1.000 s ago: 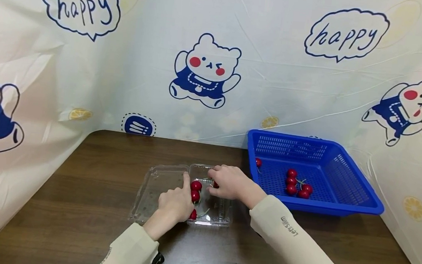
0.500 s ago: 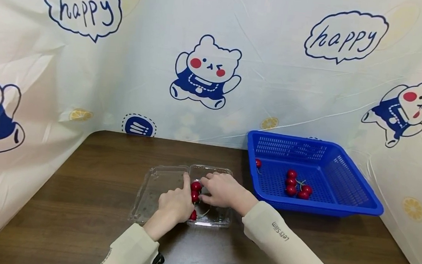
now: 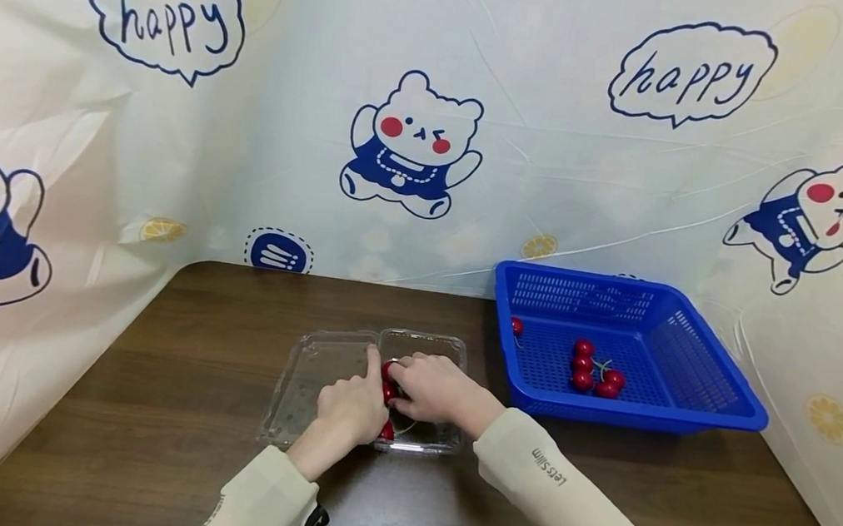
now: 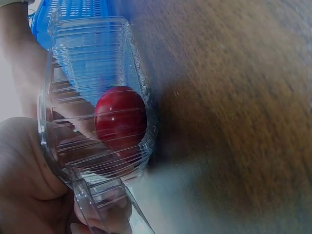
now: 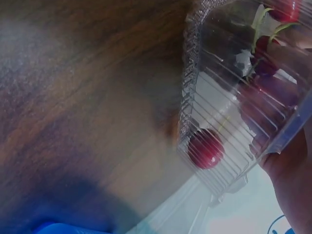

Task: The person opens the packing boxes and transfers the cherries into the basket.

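Your right hand [image 3: 431, 389] had moved across the clear container [image 3: 422, 337] to cherries [image 3: 389, 393] along its hinged edge, centring work there, beside your left hand [image 3: 351, 407]; I couldn't tell either hand's grip.

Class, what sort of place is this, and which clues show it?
Probably an indoor screened-off tabletop setup: a cartoon-printed sheet hangs behind and beside a brown table holding a blue basket of cherries.
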